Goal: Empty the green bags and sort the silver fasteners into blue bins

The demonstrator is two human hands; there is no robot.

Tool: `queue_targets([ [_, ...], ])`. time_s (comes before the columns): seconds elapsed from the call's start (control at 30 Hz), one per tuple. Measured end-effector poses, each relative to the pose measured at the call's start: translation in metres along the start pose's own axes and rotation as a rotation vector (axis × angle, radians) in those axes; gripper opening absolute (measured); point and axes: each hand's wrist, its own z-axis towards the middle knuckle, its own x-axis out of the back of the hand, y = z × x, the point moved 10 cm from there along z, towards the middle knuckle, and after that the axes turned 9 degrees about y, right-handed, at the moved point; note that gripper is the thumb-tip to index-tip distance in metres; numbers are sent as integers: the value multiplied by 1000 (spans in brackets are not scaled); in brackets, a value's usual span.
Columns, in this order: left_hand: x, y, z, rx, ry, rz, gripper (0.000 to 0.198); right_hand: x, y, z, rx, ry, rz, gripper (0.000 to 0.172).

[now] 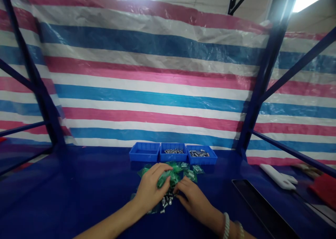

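Behind everything we saw a striped tarpaulin (pixel 147 74) hung inside a blue steel rack (pixel 262 81), probably to screen off the work area. On the blue-covered bench (pixel 65 183), three blue plastic trays (pixel 173 153) stood edge to edge, probably to keep sorted parts apart yet within easy reach. The middle and right ones held metal fasteners. Going rightward, our left hand (pixel 151 188) came first, its fingers (pixel 162 172) curled closed around a green plastic packet (pixel 164 178), seemingly to lift it out of the heap. Beside it lay more green plastic packets (pixel 183 170), with loose metal fasteners (pixel 167 200) between both hands. Our right hand (pixel 193 200) bent over them, fingertips down at the fasteners, though we could not tell whether they gripped any. Farther right lay a black tray (pixel 262 207) and a white plastic tool (pixel 278 176).
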Motion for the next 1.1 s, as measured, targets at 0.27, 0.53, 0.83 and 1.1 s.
queue_targets([
  [0.27, -14, -1, -13, 154, -81, -116, 28, 35, -2, 8, -58, 220, 265, 18],
  [0.53, -37, -6, -27, 341, -142, -285, 23, 30, 5, 4, -250, 242, 617, 3],
  [0.83, -24, 1, -20, 203, -35, -218, 13, 12, 12, 4, -316, 208, 869, 22],
  [1.1, -18, 7, -3, 18, -36, -167, 22, 11, 22, 6, -349, 237, 834, 28],
])
